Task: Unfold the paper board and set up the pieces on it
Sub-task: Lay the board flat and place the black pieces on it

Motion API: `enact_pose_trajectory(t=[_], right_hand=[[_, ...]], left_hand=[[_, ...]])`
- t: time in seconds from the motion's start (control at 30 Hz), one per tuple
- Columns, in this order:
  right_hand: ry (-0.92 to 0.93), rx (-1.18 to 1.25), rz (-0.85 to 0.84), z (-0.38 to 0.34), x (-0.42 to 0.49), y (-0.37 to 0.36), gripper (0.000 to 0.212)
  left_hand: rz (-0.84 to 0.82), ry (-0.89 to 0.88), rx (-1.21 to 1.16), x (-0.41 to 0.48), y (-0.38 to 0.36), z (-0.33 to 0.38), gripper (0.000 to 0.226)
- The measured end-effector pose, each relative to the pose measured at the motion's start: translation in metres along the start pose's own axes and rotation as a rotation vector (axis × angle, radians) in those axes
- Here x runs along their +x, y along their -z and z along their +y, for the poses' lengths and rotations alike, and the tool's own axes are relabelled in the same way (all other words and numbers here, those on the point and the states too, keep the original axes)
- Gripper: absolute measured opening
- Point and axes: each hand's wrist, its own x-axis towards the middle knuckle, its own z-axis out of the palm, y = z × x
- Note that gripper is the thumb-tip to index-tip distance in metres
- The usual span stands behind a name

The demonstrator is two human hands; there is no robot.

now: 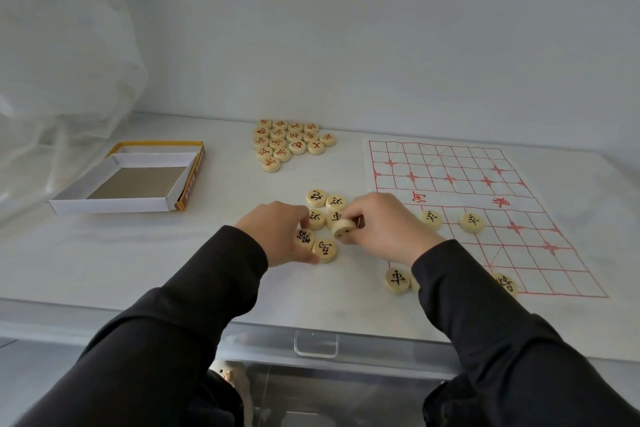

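Observation:
The paper board (460,184) with its red grid lies unfolded at the right of the table. Several black-lettered wooden discs stand on it, such as one (471,222) near its middle and one (397,281) at its near left corner. A loose cluster of black-lettered discs (325,206) lies left of the board. My right hand (388,225) pinches one disc (343,228) tilted on its edge above that cluster. My left hand (277,230) rests curled on the cluster, fingertips touching a disc (304,238).
A group of red-lettered discs (291,142) sits at the back centre. An open white box tray on its yellow lid (128,180) lies at the left. A clear plastic sheet hangs at far left. The table's front edge has a clear drawer handle (316,345).

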Motion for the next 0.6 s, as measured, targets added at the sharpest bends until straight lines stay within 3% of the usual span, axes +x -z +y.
enact_pose_trajectory(t=[0.1, 0.23, 0.3, 0.37, 0.6], right_hand=[[-0.027, 0.134, 0.08, 0.004, -0.004, 0.01, 0.019], [-0.071, 0.363, 0.082, 0.007, -0.013, 0.015, 0.008], [-0.098, 0.497, 0.088, 0.016, -0.02, 0.02, 0.025], [-0.138, 0.58, 0.11, 0.024, -0.025, 0.026, 0.028], [-0.25, 0.592, 0.183, 0.047, -0.057, 0.044, 0.004]], left_hand=[[0.028, -0.032, -0.028, -0.001, -0.005, 0.008, 0.049], [0.076, -0.072, -0.046, 0.0, -0.007, 0.018, 0.045], [0.094, -0.073, -0.051, -0.001, -0.005, 0.025, 0.044], [0.128, -0.07, -0.043, -0.002, -0.003, 0.03, 0.04], [0.223, -0.198, 0.089, -0.005, -0.005, 0.067, 0.03]])
